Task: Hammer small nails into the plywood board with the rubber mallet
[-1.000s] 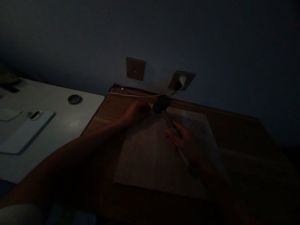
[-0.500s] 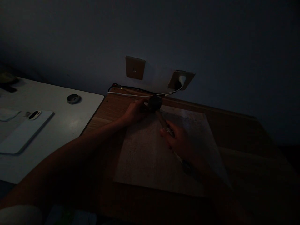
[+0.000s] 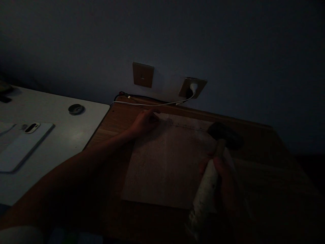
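Note:
In dim light, a mallet (image 3: 225,135) with a dark head and a pale, rough-looking handle is gripped in my right hand (image 3: 224,179). Its head is raised over the right side of a flat, light-coloured square board (image 3: 165,162). My left hand (image 3: 146,122) rests at the board's far left corner, its fingers curled; whatever they may hold is too dark to make out. Along the board's far edge runs a row of small dark marks (image 3: 188,128).
The board lies on a wooden tabletop (image 3: 261,145) against the wall. Cables (image 3: 152,104) run along the back to a plug in a wall socket (image 3: 193,87). On the white table (image 3: 93,118) at left are a round dish (image 3: 76,109) and a pale phone-like slab (image 3: 26,147).
The mallet in my right hand has swung up and right, away from my left hand. My left hand stays near the board's far left corner. The view has shifted slightly.

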Available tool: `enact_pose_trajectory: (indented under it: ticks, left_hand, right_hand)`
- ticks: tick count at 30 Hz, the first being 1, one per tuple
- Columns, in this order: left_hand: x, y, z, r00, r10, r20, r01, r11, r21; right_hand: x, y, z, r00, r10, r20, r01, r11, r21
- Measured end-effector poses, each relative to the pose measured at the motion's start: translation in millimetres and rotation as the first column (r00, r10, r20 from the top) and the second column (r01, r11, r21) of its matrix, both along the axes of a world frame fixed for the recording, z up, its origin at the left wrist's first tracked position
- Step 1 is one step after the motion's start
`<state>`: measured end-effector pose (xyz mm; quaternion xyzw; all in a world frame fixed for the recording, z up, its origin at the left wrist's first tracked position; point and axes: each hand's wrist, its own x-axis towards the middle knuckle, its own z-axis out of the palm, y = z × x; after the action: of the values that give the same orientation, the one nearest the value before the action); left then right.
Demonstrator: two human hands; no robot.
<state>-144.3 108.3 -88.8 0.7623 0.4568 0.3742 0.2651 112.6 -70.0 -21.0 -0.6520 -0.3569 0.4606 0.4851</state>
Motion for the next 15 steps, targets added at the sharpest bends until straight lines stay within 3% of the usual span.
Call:
enact_pose_trajectory:
  ticks: [5,11,15]
  left_hand:
    - [-1,-1,-0.6,1.0,0.008,-0.002,-0.008,1.0,-0.004]
    - [-4,1,0.4,1.0,0.008,-0.029,-0.009,0.999,-0.036]
    - [-8,-1,3.4,0.992,0.066,-0.111,-0.068,0.998,-0.013]
  right_hand:
    - [12,-20,-8.7,0.999,-0.031,-0.02,0.027,0.988,-0.149]
    - [0,-17,-22.1,0.992,0.024,-0.12,-0.046,0.982,-0.182]
    - [-11,-17,-34.0,0.967,0.083,-0.242,-0.117,0.984,-0.131]
